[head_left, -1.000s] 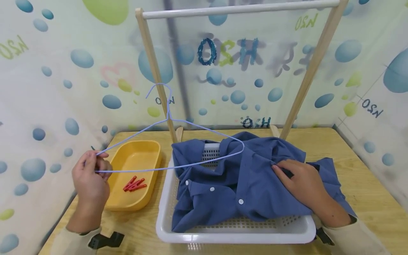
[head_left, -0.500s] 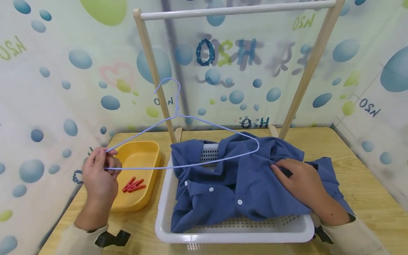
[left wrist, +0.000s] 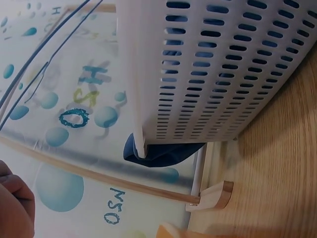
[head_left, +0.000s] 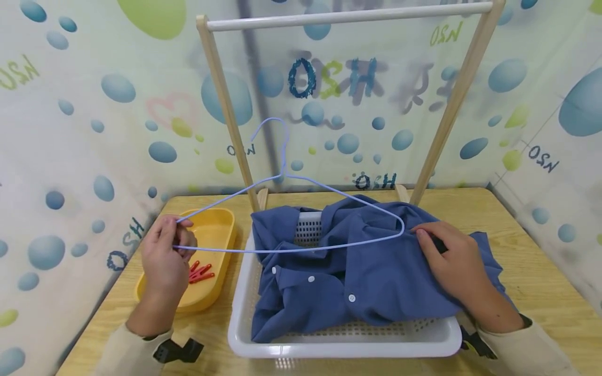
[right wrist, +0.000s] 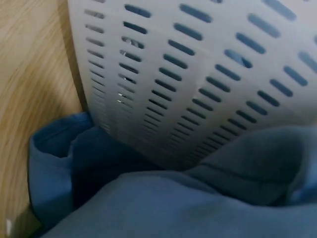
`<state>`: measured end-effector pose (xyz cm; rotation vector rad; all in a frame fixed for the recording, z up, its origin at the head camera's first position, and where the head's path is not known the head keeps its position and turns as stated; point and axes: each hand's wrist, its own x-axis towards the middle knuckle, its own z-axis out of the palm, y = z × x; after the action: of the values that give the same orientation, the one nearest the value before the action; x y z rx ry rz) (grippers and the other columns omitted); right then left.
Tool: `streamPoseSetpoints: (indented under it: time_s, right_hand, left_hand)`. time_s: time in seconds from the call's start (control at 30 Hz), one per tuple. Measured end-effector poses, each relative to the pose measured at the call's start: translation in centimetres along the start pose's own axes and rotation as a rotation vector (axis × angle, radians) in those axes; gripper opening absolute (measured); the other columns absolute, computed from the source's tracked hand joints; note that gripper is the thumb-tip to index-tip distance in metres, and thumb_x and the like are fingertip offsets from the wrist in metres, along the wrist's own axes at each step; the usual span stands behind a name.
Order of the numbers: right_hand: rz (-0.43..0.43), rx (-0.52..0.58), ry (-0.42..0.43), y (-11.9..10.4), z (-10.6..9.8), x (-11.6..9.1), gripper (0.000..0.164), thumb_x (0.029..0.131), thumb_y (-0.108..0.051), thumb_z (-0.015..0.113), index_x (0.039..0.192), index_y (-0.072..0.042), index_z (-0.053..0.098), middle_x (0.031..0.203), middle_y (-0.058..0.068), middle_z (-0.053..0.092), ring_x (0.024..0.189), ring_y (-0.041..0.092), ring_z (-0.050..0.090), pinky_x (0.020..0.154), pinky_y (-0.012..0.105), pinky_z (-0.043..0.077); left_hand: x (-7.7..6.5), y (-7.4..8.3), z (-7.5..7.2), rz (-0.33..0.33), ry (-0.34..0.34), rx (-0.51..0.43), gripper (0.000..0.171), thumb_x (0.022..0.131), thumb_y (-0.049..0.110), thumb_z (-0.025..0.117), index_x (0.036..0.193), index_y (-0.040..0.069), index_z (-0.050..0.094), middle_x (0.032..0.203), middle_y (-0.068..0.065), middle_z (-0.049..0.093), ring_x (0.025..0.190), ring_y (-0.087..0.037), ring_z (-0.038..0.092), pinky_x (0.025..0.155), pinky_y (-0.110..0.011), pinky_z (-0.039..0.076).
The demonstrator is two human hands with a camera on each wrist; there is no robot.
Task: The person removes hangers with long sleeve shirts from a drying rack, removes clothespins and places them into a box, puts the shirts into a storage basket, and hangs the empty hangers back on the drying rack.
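Note:
A light-blue wire hanger (head_left: 301, 249) is pinched at its left corner by my left hand (head_left: 165, 256), with its hook pointing up. A blue button-up shirt (head_left: 324, 308) lies spread over the white basket (head_left: 343, 351), a sleeve hanging over the right side. My right hand (head_left: 456, 261) pinches the shirt near its upper right part. The hanger's right end hovers in front of the shirt, close to the right fingertips. In the left wrist view, part of the left hand (left wrist: 15, 203) shows at the edge; the right wrist view shows shirt cloth (right wrist: 163, 203) against the basket wall.
A yellow tray (head_left: 226, 245) with several red clothespins (head_left: 201, 273) stands left of the basket, partly behind the left hand. Behind, a wooden rack (head_left: 223, 94) with a white rail (head_left: 348, 16) rises from the wooden table (head_left: 531, 282), near the patterned wall.
My left hand has carried the hanger to the right across the shirt. My right hand has shifted slightly right and up, raising the shirt cloth a little with it.

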<state>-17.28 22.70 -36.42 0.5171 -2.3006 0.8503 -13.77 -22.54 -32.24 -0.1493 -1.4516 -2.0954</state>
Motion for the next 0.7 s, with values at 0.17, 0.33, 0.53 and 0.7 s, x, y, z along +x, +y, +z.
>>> streamPoseSetpoints:
  time_s: [0.17, 0.33, 0.53, 0.7]
  right_hand:
    - [-0.03, 0.093, 0.115, -0.3, -0.5, 0.3, 0.017, 0.096, -0.004, 0.06, 0.106, -0.002, 0.073, 0.105, 0.016, 0.066, 0.098, -0.004, 0.049, 0.087, 0.008, 0.034]
    - [-0.053, 0.136, 0.118, -0.8, -0.9, 0.2, 0.022, 0.098, -0.005, 0.057, 0.114, -0.001, 0.071, 0.105, 0.014, 0.067, 0.09, -0.004, 0.048, 0.077, 0.014, 0.037]
    - [-0.012, 0.194, 0.075, -1.1, -1.1, -0.1, 0.025, 0.095, 0.001, 0.06, 0.117, -0.003, 0.071, 0.099, -0.008, 0.064, 0.081, -0.007, 0.053, 0.07, 0.008, 0.04]
    - [0.077, 0.29, 0.033, -1.5, -1.2, -0.1, 0.024, 0.094, 0.003, 0.061, 0.114, -0.003, 0.071, 0.079, -0.011, 0.061, 0.061, -0.002, 0.052, 0.054, 0.013, 0.039]
  left_hand:
    - [-0.2, -0.2, 0.8, -0.027, -0.011, 0.058, 0.034, 0.107, 0.024, 0.045, 0.088, 0.0, 0.06, 0.054, -0.002, 0.036, 0.045, -0.018, 0.025, 0.048, -0.033, 0.014]
    - [-0.4, -0.5, 1.8, -0.063, -0.038, 0.095, 0.034, 0.107, 0.026, 0.045, 0.088, 0.002, 0.06, 0.055, -0.001, 0.036, 0.046, -0.018, 0.025, 0.049, -0.034, 0.014]
    - [-0.3, -1.1, 3.0, -0.039, -0.157, 0.062, 0.034, 0.108, 0.023, 0.043, 0.086, 0.006, 0.061, 0.054, 0.002, 0.036, 0.044, -0.017, 0.024, 0.044, -0.033, 0.012]
    - [-0.2, -1.5, 3.7, -0.044, -0.208, 0.118, 0.034, 0.109, 0.021, 0.039, 0.087, 0.008, 0.062, 0.055, 0.003, 0.038, 0.044, -0.015, 0.027, 0.04, -0.031, 0.015]
